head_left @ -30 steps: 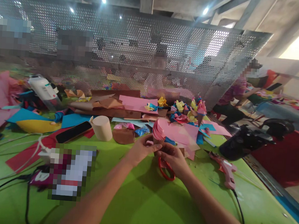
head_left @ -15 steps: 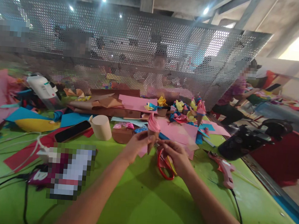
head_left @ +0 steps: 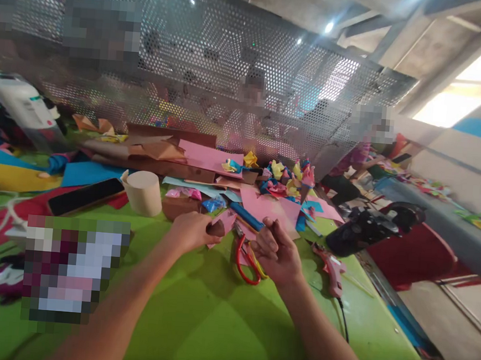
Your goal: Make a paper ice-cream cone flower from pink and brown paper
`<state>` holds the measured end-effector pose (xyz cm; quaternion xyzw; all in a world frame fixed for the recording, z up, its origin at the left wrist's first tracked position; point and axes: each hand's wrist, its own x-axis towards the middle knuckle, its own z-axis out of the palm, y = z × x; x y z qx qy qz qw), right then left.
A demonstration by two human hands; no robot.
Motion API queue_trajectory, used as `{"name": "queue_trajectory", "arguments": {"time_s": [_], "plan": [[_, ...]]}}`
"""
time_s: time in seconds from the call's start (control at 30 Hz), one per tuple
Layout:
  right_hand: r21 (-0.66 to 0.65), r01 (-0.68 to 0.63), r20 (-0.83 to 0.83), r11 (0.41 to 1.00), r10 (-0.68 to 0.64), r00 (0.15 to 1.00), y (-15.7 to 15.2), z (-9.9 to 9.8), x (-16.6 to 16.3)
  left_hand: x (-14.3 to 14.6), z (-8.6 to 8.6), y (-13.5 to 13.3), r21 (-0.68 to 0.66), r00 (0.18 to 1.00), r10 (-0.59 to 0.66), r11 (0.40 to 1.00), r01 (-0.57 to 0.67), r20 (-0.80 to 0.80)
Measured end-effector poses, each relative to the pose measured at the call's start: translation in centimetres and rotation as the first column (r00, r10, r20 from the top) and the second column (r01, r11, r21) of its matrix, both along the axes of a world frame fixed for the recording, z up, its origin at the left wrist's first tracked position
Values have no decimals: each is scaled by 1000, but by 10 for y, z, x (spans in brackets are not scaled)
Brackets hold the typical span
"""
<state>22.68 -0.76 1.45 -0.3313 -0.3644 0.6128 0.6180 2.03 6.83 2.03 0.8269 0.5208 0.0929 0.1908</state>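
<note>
My left hand [head_left: 192, 233] is closed around a brown paper cone [head_left: 215, 231], which is tipped over and mostly hidden by the fingers. Pink paper shows just beyond it, though I cannot tell whether it is the cone's pink top or a loose piece. My right hand [head_left: 278, 252] is raised with curled fingers, thumb and forefinger close together; whatever they hold, if anything, is too small to make out. Beside that hand lie scissors [head_left: 240, 257] with red and yellow handles. A blue rolled piece [head_left: 246, 216] lies behind, between the hands.
A pink glue gun [head_left: 333, 273] with a cord and a dark bottle [head_left: 353, 233] stand at right. Left are a cream roll [head_left: 143, 193], a black phone [head_left: 85, 196] and cables. Paper sheets and crumpled flowers [head_left: 286, 175] line the back, before a perforated metal screen [head_left: 214, 89].
The upright cone with its pink swirl has been tipped down in my left hand. My right hand has moved away from the cone and turned palm-up. The view has shifted right.
</note>
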Motion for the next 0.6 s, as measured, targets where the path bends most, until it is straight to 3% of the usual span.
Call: {"name": "queue_trajectory", "arguments": {"time_s": [0.17, 0.27, 0.33, 0.4, 0.5, 0.6], "plan": [[-27, 23, 95, 999, -21, 995, -2, 0, -2, -3, 1, 2, 48, 999, -2, 999, -1, 53], [-28, -3, 109, 1000, 6, 994, -4, -1, -4, 4, 6, -1, 141, 956, -70, 990, 30, 286], [-36, -15, 99, 999, 18, 995, -6, -1, -6, 12, 8, -7, 118, 850, -157, 987, 112, 503], [-46, -34, 89, 998, 38, 995, -8, -1, -7, 22, 10, -15, 84, 704, -161, 986, 143, 692], [-61, -68, 80, 996, 73, 994, -10, 0, -10, 33, 9, -26, -58, 558, -66, 978, 202, 827], [-85, -74, 78, 994, 81, 994, -12, 0, -11, 38, 10, -32, -137, 479, 4, 960, 243, 878]]}}
